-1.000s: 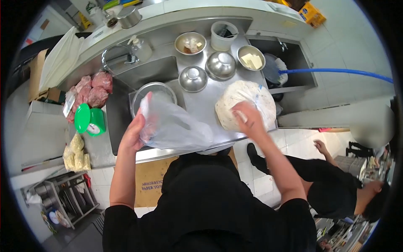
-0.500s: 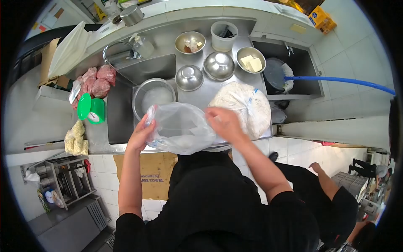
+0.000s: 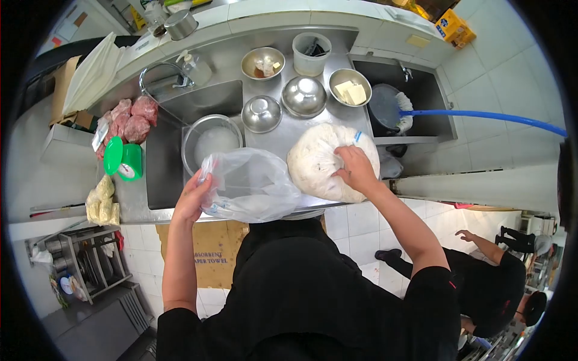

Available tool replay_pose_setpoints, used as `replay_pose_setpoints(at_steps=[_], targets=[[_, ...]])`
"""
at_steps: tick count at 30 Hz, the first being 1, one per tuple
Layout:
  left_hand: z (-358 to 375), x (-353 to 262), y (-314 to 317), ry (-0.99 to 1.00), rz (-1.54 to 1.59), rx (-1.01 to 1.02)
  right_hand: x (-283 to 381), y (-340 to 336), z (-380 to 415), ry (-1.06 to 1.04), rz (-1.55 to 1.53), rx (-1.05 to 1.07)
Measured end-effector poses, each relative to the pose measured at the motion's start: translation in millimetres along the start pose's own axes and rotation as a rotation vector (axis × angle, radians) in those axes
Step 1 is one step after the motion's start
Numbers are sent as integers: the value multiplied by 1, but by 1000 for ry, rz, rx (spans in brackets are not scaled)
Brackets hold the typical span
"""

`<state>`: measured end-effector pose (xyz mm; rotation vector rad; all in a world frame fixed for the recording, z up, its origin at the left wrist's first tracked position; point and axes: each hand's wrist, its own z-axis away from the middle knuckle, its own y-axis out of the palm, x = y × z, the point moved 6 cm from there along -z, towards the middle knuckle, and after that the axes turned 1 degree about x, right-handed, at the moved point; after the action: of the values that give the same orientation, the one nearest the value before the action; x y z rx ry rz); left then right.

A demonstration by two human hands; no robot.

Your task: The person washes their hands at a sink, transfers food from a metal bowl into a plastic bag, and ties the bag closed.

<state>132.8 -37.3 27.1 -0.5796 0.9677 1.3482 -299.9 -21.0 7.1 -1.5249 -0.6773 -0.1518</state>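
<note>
My left hand [image 3: 195, 197] pinches the left rim of a clear plastic bag [image 3: 253, 186], whose mouth hangs wide at the counter's front edge. Just right of it sits a bulging, tied plastic bag [image 3: 313, 165] full of something whitish. The fingers of my right hand [image 3: 358, 169] are closed round this full bag's gathered top. Behind the clear bag, a large metal bowl [image 3: 188, 147] with cloudy contents stands in the sink [image 3: 158, 162]. Two overturned steel bowls, a smaller one [image 3: 262, 114] and a larger one [image 3: 304, 96], lie beyond the full bag.
At the back are a bowl [image 3: 338, 77] of pale yellow blocks, another bowl [image 3: 245, 65] with mixed ingredients, and a white bucket [image 3: 310, 65]. Bagged meat [image 3: 137, 128] and a green scale [image 3: 133, 157] stand left. A blue hose [image 3: 475, 113] crosses right. Another person [image 3: 487, 283] is behind on the right.
My right hand has left the clear bag's right rim and moved right onto the full bag's gathered top. My left hand keeps its hold. The person behind has shifted.
</note>
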Motion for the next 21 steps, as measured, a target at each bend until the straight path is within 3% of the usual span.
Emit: replay_pose_setpoints(at_steps=[4, 6, 16, 19, 21], targets=[[3, -5, 8, 9, -70, -20, -3, 0, 3, -163, -87, 5], [7, -12, 11, 6, -125, -24, -10, 5, -1, -55, -203, 169], [17, -46, 48, 41, 13, -65, -5, -54, 0, -101, -434, 183], [10, -43, 58, 9, 53, 40, -6, -69, 11, -101, -487, 68], [7, -45, 74, -8, 110, 169, -11, -76, 19, 39, -529, 65]])
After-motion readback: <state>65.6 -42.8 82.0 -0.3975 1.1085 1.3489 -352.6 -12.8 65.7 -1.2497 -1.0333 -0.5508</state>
